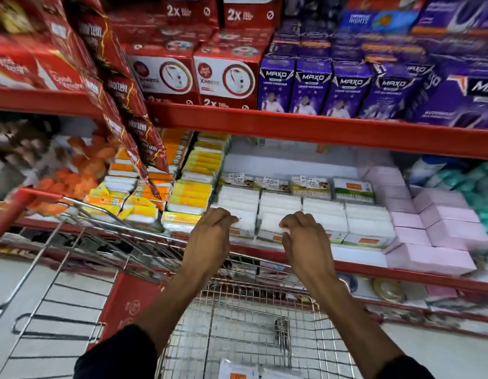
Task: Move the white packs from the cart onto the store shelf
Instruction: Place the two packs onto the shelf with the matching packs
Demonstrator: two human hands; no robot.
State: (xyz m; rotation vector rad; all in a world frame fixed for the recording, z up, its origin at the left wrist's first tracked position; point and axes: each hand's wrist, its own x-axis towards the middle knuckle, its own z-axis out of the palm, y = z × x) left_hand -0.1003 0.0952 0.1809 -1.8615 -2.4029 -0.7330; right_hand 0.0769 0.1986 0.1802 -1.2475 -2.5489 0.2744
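Note:
Rows of white packs (322, 212) lie side by side on the middle red shelf (374, 269). My left hand (214, 231) rests with curled fingers on the front left white pack (244, 224). My right hand (303, 235) has its fingertips on the neighbouring front pack (270, 225). Both arms reach over the wire cart (237, 318). At the bottom of the cart lie more white packs (237, 372), partly cut off by the frame edge.
Yellow and orange packs (193, 192) sit left of the white ones, pink boxes (434, 228) to the right. Red boxes (193, 75) and purple Maxo boxes (313, 88) fill the shelf above. Red sachet strips (128, 105) hang at left. A second cart (59, 269) stands left.

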